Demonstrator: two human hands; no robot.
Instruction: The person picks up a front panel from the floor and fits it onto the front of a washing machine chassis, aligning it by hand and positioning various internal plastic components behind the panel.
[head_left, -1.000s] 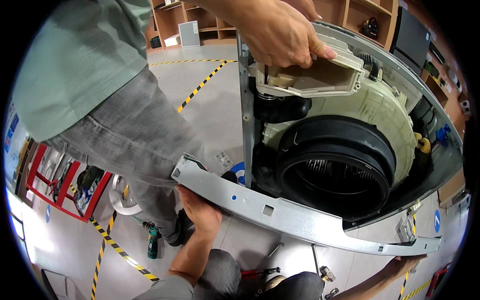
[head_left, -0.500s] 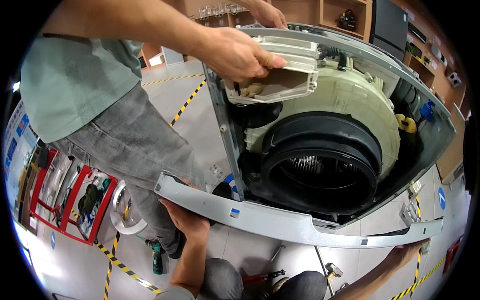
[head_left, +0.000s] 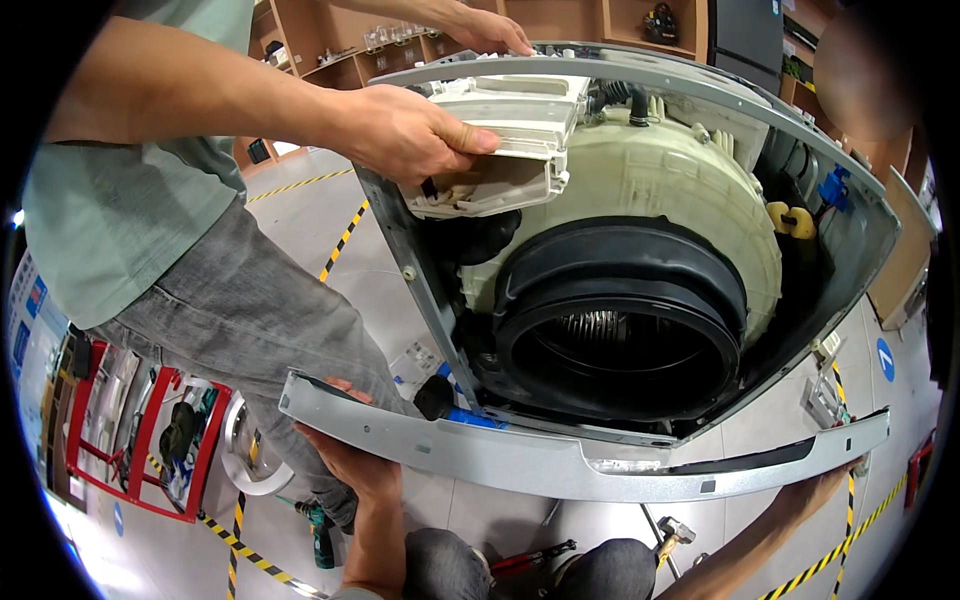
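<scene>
A long silver-grey front panel strip (head_left: 520, 470) spans the view below the open front of a washing machine (head_left: 400, 270). My left hand (head_left: 352, 462) grips its left end from below, with fingertips showing behind the upper edge. My right hand (head_left: 825, 482) supports the right end from underneath, its fingers mostly hidden by the panel. Behind the panel are the black rubber door gasket (head_left: 620, 270) and the pale plastic tub (head_left: 640, 170). A co-worker's hand (head_left: 410, 135) holds the white detergent drawer housing (head_left: 530, 155) at the machine's upper left.
The co-worker stands at left, another hand (head_left: 490, 30) on the machine's top. On the floor lie a hammer (head_left: 675, 532), red-handled pliers (head_left: 530, 560) and a green power tool (head_left: 320, 535). A red tool rack (head_left: 135, 430) and a round white door (head_left: 255, 445) stand at left.
The panel in my hands has dropped slightly and sits farther from the machine's lower edge, showing more of its dark inner side. The view has shifted; the co-worker still holds the drawer housing.
</scene>
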